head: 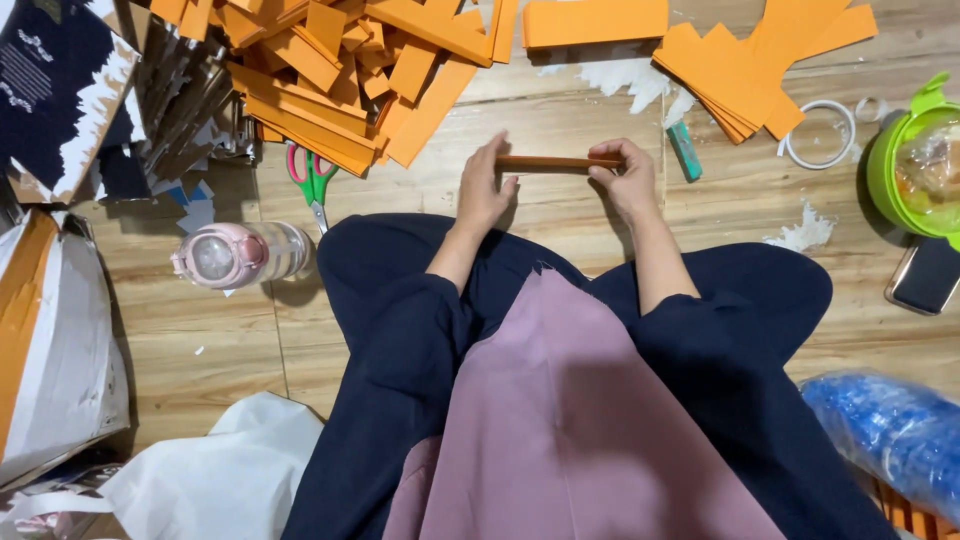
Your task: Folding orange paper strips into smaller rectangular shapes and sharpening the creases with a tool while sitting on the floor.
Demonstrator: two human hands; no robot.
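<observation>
Seated cross-legged on a wooden floor, I hold a narrow orange card strip level between both hands, just above the boards and in front of my knees. My left hand pinches the strip's left end, fingers curled closed around it with the thumb pressed against the near side; my right hand grips the right end the same way, fingers folded shut over the top edge. The strip lies edge-on to the camera, so I cannot tell whether it is a single sheet or folded. Beyond my hands a loose heap of orange card pieces spreads across the floor, with a second fanned stack of orange sheets to the right. Scissors with pink and green handles lie at the heap's near edge, and a pink-lidded clear bottle lies on its side near my left knee. A small teal stick rests just right of my right hand, a white tape ring beyond it, and a green lidded container with a dark phone beside it at the far right.
</observation>
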